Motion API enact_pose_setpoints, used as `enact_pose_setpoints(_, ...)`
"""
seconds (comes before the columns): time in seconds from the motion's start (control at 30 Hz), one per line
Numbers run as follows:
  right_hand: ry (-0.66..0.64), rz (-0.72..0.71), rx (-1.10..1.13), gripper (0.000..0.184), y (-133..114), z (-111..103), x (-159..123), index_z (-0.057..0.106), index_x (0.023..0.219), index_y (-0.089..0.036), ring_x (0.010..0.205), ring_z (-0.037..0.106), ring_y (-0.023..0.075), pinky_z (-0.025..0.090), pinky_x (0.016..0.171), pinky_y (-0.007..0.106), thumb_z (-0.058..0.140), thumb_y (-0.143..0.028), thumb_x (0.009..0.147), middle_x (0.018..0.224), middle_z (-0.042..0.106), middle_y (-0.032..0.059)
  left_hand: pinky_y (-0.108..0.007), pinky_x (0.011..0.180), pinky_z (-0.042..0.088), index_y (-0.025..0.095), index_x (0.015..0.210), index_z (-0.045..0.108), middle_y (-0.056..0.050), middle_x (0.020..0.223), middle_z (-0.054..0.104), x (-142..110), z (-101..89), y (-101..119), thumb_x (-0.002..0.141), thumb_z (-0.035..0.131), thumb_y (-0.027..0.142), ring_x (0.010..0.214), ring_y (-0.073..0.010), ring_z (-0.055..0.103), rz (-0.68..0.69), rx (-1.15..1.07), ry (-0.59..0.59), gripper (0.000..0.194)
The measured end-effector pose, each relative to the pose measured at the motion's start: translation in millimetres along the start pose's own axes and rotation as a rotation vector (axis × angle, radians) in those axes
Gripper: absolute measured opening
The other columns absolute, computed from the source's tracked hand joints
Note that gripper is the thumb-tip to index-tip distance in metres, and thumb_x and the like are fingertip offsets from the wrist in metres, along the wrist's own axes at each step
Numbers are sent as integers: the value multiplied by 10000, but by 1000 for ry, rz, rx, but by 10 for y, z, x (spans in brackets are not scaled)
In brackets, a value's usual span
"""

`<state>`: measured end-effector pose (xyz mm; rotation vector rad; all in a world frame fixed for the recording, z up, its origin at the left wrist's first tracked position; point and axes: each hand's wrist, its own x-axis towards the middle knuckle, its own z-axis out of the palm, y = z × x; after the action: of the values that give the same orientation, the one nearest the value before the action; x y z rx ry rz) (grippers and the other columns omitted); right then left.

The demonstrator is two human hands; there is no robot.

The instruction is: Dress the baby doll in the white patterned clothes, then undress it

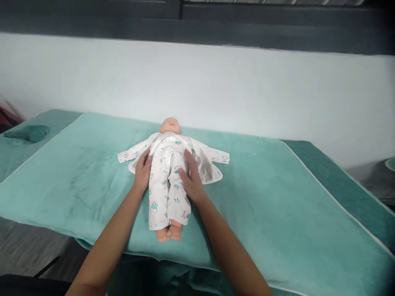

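Note:
A baby doll (170,125) lies on its back on the green covered bed, its head toward the wall and its bare feet toward me. It wears white printed trousers (159,193), pulled high up the torso. A matching white jacket (208,164) is spread open beneath it, with both sleeves stretched out sideways. My left hand (142,170) lies along the left side of the trousers near the waist, fingers extended. On the other side, my right hand (191,177) rests against the trousers, thumb and fingers apart. Some fingertips are hidden at the doll's sides.
The bed (256,205) has a soft green cover with pale piping and a face hole (27,133) at its left end. Behind it runs a white wall (216,86) below a dark ledge (234,33). Grey floor (24,242) shows at lower left.

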<state>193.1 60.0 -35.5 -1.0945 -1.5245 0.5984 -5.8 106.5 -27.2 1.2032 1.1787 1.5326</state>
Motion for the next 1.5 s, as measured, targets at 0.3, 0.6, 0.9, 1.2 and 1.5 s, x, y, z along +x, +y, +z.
enact_pose_setpoints(0.3,65,115,-352,436,-362,-42,-1688,496,1389,-262,1239,577,302,514,998,525,583,-311,964,1352,588,137,-331,927,512,234,1009,753,-61,1057,709,-1189,-518,30,892,672,429,1010,-226,651,-60,167,-89,241)
enact_pose_setpoints(0.6,104,112,-536,179,-372,58,-1673,635,1098,-245,965,621,283,477,819,438,488,-277,1001,1066,698,89,-491,1081,467,339,1233,694,-77,1240,685,-1946,-454,286,947,588,275,1234,-272,578,255,513,-381,311)
enact_pose_setpoints(0.9,-3,62,-172,197,-825,-119,-1504,644,954,-260,867,621,211,505,758,333,458,-215,1003,936,650,46,-508,1000,479,290,1261,623,-84,1189,700,-1948,-157,380,935,527,196,1137,-284,620,269,708,-398,353)
enact_pose_setpoints(1.2,38,74,-255,125,-754,-207,-1710,601,911,-260,760,621,208,517,653,320,505,-239,989,858,621,34,-527,1069,445,292,834,591,0,736,607,-2085,-171,301,925,546,226,778,-222,616,320,624,-258,121)
enact_pose_setpoints(1.5,-43,8,-456,84,-805,-378,-1882,571,922,-237,758,632,184,507,657,279,513,-202,971,871,615,30,-419,897,539,275,949,627,-46,1013,682,-2392,-264,279,916,591,153,1004,-231,625,457,580,-119,132)
